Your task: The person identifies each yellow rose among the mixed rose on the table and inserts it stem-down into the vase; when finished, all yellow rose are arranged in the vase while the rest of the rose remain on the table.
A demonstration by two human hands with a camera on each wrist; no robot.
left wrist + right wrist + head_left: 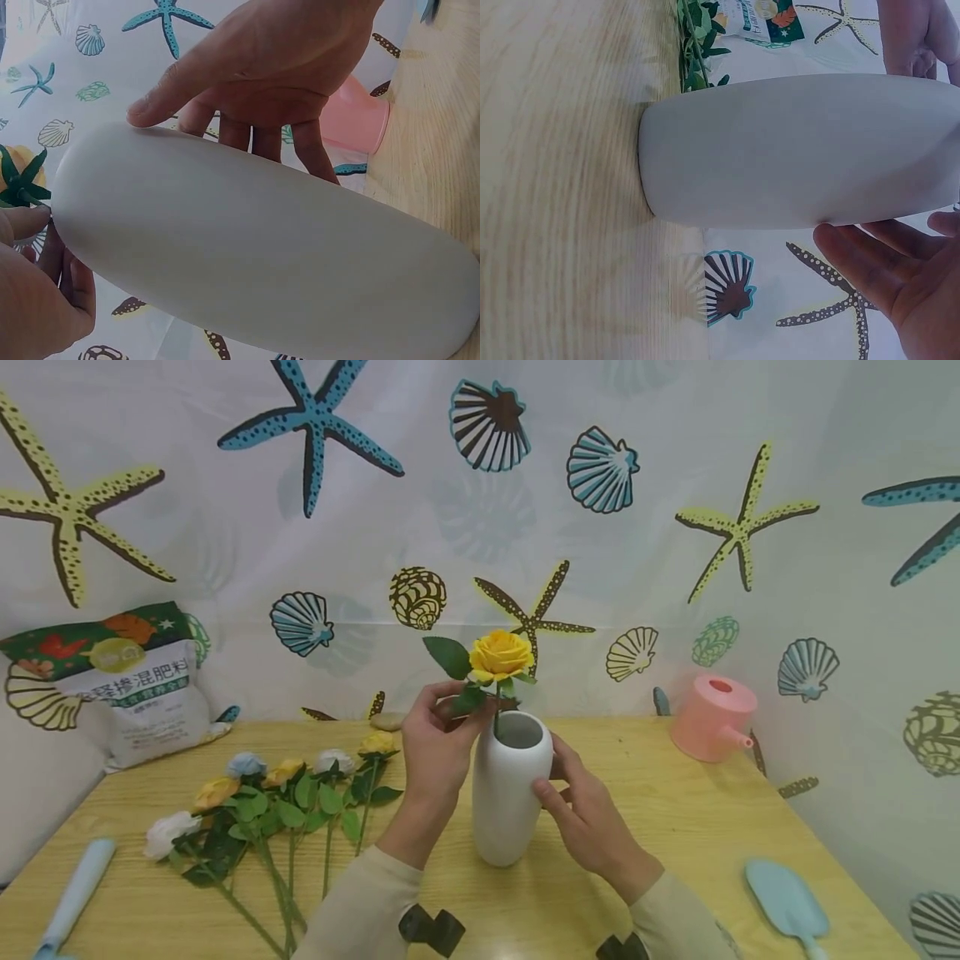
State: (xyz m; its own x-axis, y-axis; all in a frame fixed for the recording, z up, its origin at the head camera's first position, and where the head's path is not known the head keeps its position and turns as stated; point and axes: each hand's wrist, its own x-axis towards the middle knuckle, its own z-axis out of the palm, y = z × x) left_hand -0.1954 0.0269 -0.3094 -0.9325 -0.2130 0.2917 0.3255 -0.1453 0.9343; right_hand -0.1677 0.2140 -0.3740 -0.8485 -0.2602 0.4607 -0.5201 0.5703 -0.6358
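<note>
A yellow rose (501, 655) with green leaves stands over the mouth of a white vase (507, 810), its stem reaching down inside the rim. My left hand (442, 747) pinches the rose's stem right at the vase's left rim; in the left wrist view this hand (37, 292) is at the lower left, with the bloom partly cut off by the frame. The vase is upright on the wooden table (622, 752). On its right side my right hand (592, 818) holds it, thumb on the near face and fingers behind, as the left wrist view also shows.
Several artificial roses, including a white rose (171, 833) and a blue rose (246, 765), lie on the left. A fertilizer bag (153, 693) stands behind them. A pale blue-handled tool (78, 889) lies far left, a blue shovel (786, 897) front right, a pink watering can (712, 718) back right.
</note>
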